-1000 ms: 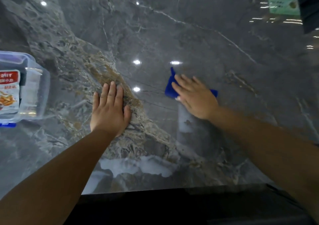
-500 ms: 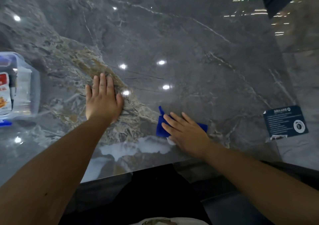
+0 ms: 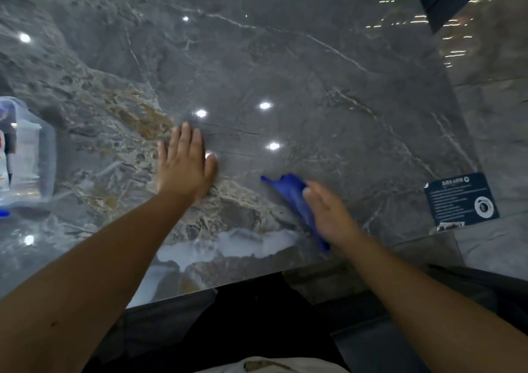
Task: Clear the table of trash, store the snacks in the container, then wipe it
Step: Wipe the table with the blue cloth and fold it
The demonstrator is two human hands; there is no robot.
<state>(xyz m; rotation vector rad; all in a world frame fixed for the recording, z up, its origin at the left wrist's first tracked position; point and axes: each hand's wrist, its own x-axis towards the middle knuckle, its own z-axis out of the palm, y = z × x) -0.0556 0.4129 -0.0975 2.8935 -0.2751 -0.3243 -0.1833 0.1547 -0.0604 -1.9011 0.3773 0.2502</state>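
On the grey marble table [image 3: 285, 58], a clear container [image 3: 34, 167] with snacks sits at the left edge and a dark label [image 3: 461, 201] at the right corner. The left hand [image 3: 185, 164] lies flat, fingers spread, on bare stone; the right hand [image 3: 328, 215], blurred and open, presses the blue cloth [image 3: 291, 192] near the front edge.

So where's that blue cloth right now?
In the head view the blue cloth lies on the marble table, right of centre near the front edge, under the right hand, with the left hand flat to its left.
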